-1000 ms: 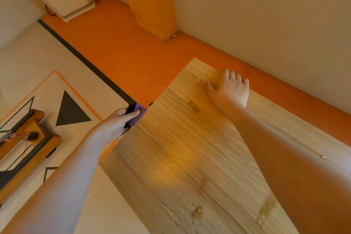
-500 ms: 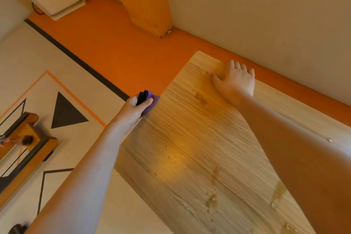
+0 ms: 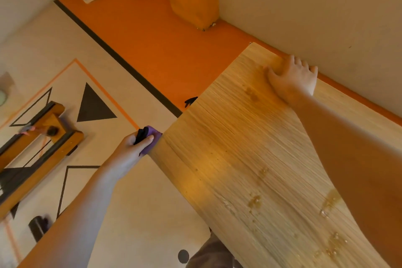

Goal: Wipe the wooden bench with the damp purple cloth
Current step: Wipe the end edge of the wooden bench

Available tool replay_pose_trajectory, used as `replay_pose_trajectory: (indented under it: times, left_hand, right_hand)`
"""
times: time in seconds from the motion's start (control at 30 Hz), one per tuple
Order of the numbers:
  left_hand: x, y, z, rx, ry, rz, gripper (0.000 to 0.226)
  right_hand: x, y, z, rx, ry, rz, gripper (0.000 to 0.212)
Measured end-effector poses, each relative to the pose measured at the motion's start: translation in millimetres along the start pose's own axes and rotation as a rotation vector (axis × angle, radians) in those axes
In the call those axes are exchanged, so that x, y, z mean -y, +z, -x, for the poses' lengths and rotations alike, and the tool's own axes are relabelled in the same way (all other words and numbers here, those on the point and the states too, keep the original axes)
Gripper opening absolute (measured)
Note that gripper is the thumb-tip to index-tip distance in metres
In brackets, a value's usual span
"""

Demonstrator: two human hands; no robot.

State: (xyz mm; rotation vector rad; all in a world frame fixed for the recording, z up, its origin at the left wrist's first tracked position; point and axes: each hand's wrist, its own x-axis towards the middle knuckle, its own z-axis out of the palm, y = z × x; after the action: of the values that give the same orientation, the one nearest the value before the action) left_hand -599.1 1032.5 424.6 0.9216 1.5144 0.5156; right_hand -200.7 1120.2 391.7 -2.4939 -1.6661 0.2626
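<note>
Gripping purple cloth [image 3: 150, 141]: left hand [image 3: 130, 152] fingers curled shut around the bunched cloth, something black held with it | cloth pressed against side edge of wooden bench [image 3: 250, 169], just past the fingertips | right hand [image 3: 292, 78] fingers spread flat, palm down on bench's far corner | wet droplets [image 3: 255, 201] on the wood, well behind both hands' fingers

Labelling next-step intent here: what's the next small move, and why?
Probably sweep the left hand with the cloth inward onto the bench top. The cloth sits at the bench's near edge, droplets show on the wood, and the right hand is braced flat at the far corner.
</note>
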Motion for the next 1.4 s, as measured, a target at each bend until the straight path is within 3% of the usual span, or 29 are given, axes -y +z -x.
replay_pose_trajectory:
  times: [0.13,0.3,0.4,0.5,0.6,0.7,0.87,1.03,1.23,1.3,1.4]
  left_hand:
    - [18,-7,15,-0.096,0.013,0.072,0.02]
    - [36,31,29,-0.531,-0.054,0.487,0.009]
    - [41,58,35,-0.66,-0.076,0.705,0.017]
    - [43,70,41,-0.691,-0.041,0.774,0.029]
    - [47,79,45,-0.689,-0.023,0.805,0.033]
    - [50,88,51,-0.689,-0.013,0.815,0.029]
    - [63,108,67,-0.646,-0.023,0.828,0.032]
    - [87,138,102,-0.534,-0.015,0.812,0.018]
    - [59,89,60,-0.6,-0.044,0.857,0.013]
    - [49,76,48,-0.593,-0.036,0.861,0.003]
    - [56,77,45,-0.554,-0.006,0.892,0.005]
  right_hand:
    - [-2,-3,-1,0.003,-0.002,-0.028,0.076]
    - [-3,-5,-1,0.061,-0.017,-0.07,0.075]
    - [-7,-17,1,0.086,-0.074,-0.179,0.069]
    - [-4,-26,38,-0.006,-0.346,-0.218,0.063]
    - [18,-18,105,0.14,-0.766,-0.197,0.063]
    - [47,4,152,0.234,-0.992,-0.095,0.066]
    - [67,27,171,0.283,-1.018,-0.032,0.069]
    - [71,33,173,0.262,-1.024,-0.008,0.068]
    - [75,36,175,0.224,-1.01,-0.006,0.067]
    - [74,37,174,0.212,-1.005,-0.019,0.066]
    - [73,36,175,0.206,-1.0,-0.045,0.065]
